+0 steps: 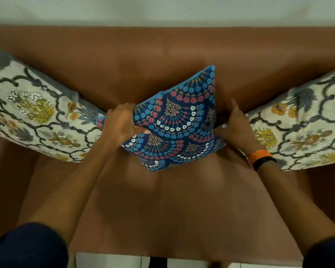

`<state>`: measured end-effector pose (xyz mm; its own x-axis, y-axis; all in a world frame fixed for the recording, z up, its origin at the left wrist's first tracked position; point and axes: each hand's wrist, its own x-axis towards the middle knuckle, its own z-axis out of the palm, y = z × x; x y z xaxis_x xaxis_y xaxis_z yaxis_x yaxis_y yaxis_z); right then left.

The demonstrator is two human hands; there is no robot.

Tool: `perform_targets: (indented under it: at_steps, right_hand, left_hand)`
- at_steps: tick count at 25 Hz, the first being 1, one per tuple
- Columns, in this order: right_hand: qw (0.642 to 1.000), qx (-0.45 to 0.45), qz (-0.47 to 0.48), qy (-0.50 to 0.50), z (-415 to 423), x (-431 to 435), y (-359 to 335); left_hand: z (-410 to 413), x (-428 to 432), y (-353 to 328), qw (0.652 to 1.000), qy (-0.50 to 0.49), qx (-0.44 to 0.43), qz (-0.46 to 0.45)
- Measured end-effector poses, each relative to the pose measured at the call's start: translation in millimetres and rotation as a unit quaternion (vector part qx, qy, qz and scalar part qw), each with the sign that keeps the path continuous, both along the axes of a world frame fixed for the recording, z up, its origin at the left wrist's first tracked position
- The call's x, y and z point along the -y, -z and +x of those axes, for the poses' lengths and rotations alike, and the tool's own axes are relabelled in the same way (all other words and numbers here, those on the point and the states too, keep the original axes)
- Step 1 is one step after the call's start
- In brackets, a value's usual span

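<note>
A blue cushion point(179, 120) with a red, white and light-blue floral fan pattern stands tilted on a corner in the middle of a brown sofa point(162, 209). My left hand point(122, 122) grips its left edge, thumb on the front face. Against the cushion's right side lies my right hand point(235, 126), index finger pointing up along the edge; the other fingers are hidden behind the fabric. That wrist wears an orange and a black band.
Two cream cushions with grey and yellow floral print lean against the sofa arms, one at the left point(37, 117) and one at the right point(302, 124). The brown backrest point(143, 55) rises behind. A pale wall sits above, and light floor tiles point(108, 261) show below the seat.
</note>
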<state>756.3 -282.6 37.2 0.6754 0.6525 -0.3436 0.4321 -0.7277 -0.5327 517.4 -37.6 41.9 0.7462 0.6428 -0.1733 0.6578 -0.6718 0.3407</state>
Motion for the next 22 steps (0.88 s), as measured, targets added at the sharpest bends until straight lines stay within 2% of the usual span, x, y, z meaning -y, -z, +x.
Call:
perform_targets:
  at_steps: [2, 4, 7, 11, 13, 15, 22]
  right_hand:
    - [0.991, 0.058, -0.100, -0.071, -1.5, -7.9, 17.4]
    - [0.984, 0.043, -0.117, -0.127, -10.1, -21.9, 28.1]
    - [0.989, -0.065, 0.014, -0.128, -25.2, -44.4, 28.6]
    - [0.981, -0.105, 0.144, -0.081, -26.7, -52.8, 9.5]
    - [0.976, -0.086, 0.193, -0.061, -19.2, -47.1, -4.8]
    - [0.976, -0.036, 0.209, -0.052, -15.6, -43.4, -16.1]
    - [0.988, 0.005, 0.148, -0.038, -16.4, -39.5, -1.1]
  left_hand:
    - [-36.3, -15.7, 9.1, 0.994, -0.053, 0.064, -0.067]
    - [-70.4, -24.1, 16.8, 0.980, -0.094, 0.130, -0.121]
    - [-92.1, -22.2, 26.7, 0.962, -0.124, 0.186, -0.155]
    - [-94.5, -25.3, 23.5, 0.935, -0.153, 0.256, -0.193]
    - [-98.2, -34.1, 21.8, 0.921, -0.158, 0.274, -0.229]
    - [-97.2, -38.6, 21.0, 0.924, -0.148, 0.266, -0.232]
    - [-77.1, -23.0, 21.1, 0.934, -0.103, 0.231, -0.254]
